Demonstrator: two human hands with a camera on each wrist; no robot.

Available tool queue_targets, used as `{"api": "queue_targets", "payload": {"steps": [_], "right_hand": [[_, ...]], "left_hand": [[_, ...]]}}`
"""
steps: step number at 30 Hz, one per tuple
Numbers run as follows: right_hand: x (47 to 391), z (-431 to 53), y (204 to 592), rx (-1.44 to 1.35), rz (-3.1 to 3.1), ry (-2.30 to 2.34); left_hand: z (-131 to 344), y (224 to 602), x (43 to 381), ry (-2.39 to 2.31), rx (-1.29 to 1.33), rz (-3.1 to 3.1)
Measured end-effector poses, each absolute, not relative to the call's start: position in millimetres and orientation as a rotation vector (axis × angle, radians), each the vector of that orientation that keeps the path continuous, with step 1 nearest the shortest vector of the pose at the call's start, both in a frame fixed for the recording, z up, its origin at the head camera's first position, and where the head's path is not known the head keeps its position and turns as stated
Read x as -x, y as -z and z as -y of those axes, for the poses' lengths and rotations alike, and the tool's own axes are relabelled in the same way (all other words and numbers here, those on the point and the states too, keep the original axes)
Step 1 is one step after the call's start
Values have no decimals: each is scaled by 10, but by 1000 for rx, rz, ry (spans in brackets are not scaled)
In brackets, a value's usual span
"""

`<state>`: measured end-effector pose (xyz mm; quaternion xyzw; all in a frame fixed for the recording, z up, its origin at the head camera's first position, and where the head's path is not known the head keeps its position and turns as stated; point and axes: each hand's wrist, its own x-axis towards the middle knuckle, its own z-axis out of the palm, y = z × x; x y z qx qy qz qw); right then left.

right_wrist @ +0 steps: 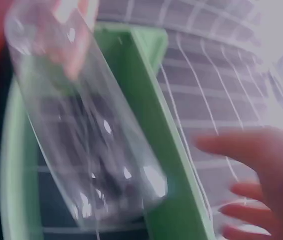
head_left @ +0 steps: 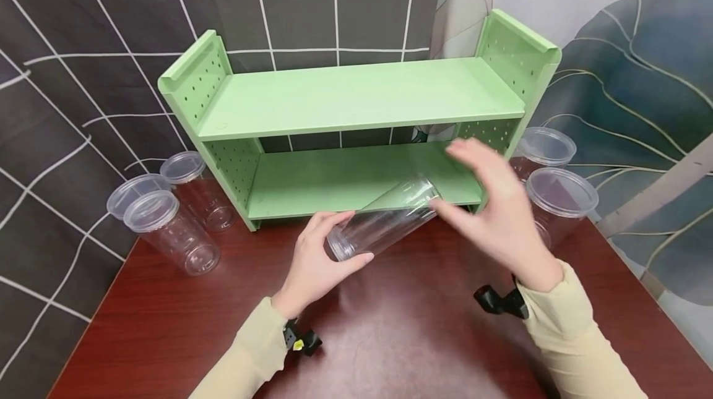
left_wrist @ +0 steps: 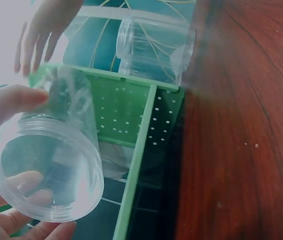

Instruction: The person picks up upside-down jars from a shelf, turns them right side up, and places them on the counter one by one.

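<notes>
A clear plastic jar (head_left: 384, 219) lies tilted in the air in front of the green shelf (head_left: 356, 179), its base up to the right. My left hand (head_left: 320, 263) grips it around the wide ribbed end, thumb on one side and fingers on the other. Whether a lid covers that end, I cannot tell. My right hand (head_left: 496, 213) is beside the base with fingers spread. In the right wrist view a gap separates the right hand (right_wrist: 261, 175) from the jar (right_wrist: 91, 130).
Several clear lidded jars stand on the dark red table (head_left: 390, 337): a group at left, including one jar (head_left: 172, 232) in front, and a pair at right, including a nearer jar (head_left: 559, 195). The two-tier shelf has raised perforated side panels (head_left: 515, 55). A tiled-pattern wall covering (head_left: 301, 9) hangs behind.
</notes>
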<state>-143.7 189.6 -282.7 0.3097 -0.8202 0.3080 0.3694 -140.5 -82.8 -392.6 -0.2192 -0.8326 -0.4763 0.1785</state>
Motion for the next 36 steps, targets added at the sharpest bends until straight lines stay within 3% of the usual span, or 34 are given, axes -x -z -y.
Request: {"api": "queue_targets", "payload": {"steps": [6, 24, 36], "right_hand": [[1434, -1725, 3190, -1119, 2421, -510], [1440, -1562, 3651, -1008, 2574, -430], [1507, -1635, 3708, -918, 2557, -564]], "left_hand": [[820, 3854, 1352, 1262, 666, 2344], [824, 3723, 1276, 1099, 796, 2328], [1251, 3588, 1389, 1189, 562, 2194]]}}
